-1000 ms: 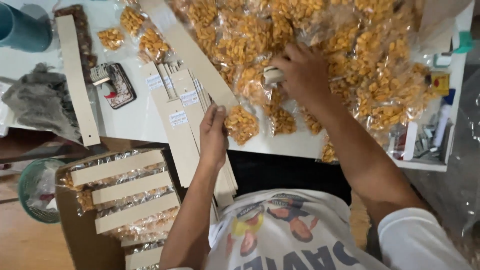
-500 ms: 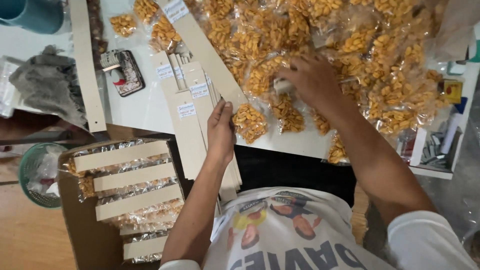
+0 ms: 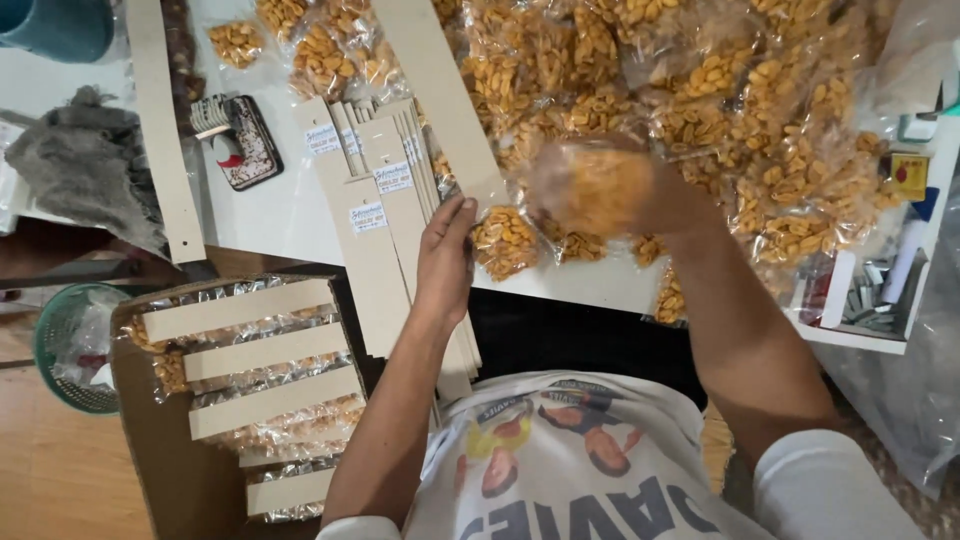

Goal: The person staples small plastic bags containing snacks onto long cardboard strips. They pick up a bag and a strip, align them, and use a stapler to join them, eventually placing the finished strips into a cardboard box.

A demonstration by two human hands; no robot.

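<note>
Right hand (image 3: 650, 195) lifted from pile, fingers clamped on blurred peanut packet (image 3: 590, 185), left hand (image 3: 445, 255) fingers together on white-labelled cardboard strips (image 3: 385, 230)

This looks like a small home packing workshop for snacks. A white worktop (image 3: 270, 215) is heaped from twelve to three o'clock with clear bags of golden fried nuts (image 3: 720, 110). Long cardboard strips (image 3: 385, 215) with small labels lie fanned at the centre. At eight o'clock an open cardboard box (image 3: 165, 450) holds finished strips with bags fastened beneath. At four o'clock a white tray (image 3: 870, 300) keeps staplers and small tools. A green basket (image 3: 60, 350) stands on the wooden floor (image 3: 50, 470) at nine o'clock.
</note>
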